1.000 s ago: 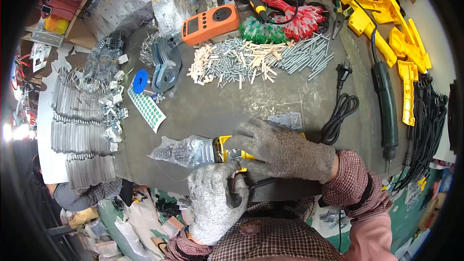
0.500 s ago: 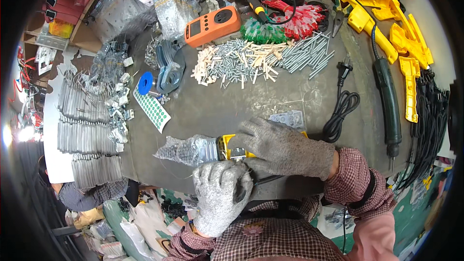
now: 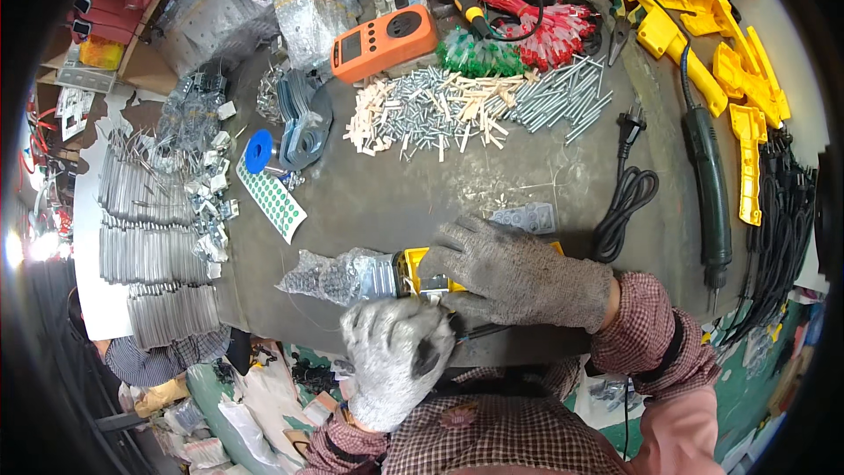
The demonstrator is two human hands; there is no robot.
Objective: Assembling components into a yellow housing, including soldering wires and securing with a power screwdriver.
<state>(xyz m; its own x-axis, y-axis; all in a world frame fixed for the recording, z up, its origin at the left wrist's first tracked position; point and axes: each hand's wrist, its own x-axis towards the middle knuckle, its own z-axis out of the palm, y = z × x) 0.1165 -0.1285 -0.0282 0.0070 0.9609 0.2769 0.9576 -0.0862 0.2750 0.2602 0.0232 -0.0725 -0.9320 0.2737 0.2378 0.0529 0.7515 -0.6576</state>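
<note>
Below mid-table lies a yellow plastic tool housing (image 3: 411, 269). Its left end carries a grey metal part (image 3: 380, 277) partly covered in bubble wrap (image 3: 327, 275). My right hand (image 3: 519, 271), in a dark grey glove, lies over the housing with its fingers closed on it, hiding most of it. Just in front of the housing, my left hand (image 3: 396, 354) in a light grey glove has curled fingers pinched near its open side. What they pinch is too small to make out. A dark cable (image 3: 492, 329) emerges beneath my right hand.
Behind my hands are a clear blister sheet (image 3: 527, 217), piled screws (image 3: 422, 114) and an orange meter (image 3: 387, 42). A coiled plug cord (image 3: 626, 198), an electric screwdriver (image 3: 706, 193) and yellow shells (image 3: 747, 163) lie right. Metal tubes (image 3: 145, 251) and a green-dotted sticker sheet (image 3: 274, 202) lie left.
My left hand has shifted slightly left and down, its fingers still curled. My right hand stays on the yellow housing. The whole view has moved a little.
</note>
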